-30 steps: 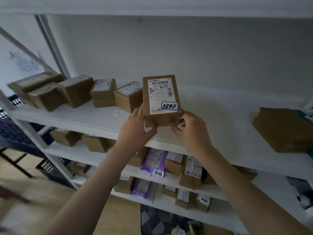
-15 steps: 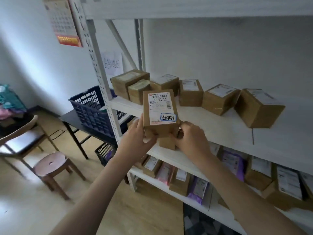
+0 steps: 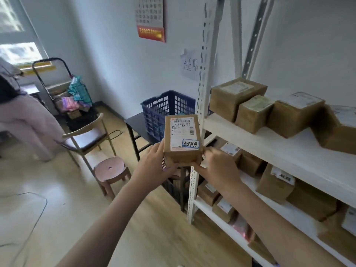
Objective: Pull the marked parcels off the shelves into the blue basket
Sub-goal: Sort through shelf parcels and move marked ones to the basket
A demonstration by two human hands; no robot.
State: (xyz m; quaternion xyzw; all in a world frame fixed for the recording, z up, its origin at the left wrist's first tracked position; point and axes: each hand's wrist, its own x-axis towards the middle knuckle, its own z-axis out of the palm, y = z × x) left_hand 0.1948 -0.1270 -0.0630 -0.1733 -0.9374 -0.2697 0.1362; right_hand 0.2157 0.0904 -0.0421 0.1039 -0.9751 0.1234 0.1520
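A calendar [image 3: 150, 18] with a red foot hung on the pale wall, and just right of it a white handwritten sheet [image 3: 189, 64] was stuck up, partly behind a metal post. A wooden chair [image 3: 86, 134] stood on the light wood floor, with a small round pink stool [image 3: 110, 170] just in front of it. A black table [image 3: 137, 125] stood against the wall. Near the window, a black-framed trolley [image 3: 63, 89] carried bright, crumpled bags. A thin cable [image 3: 32, 207] trailed across the floor.

white shelf [image 3: 269, 143], brown boxes [image 3: 252, 112] on it
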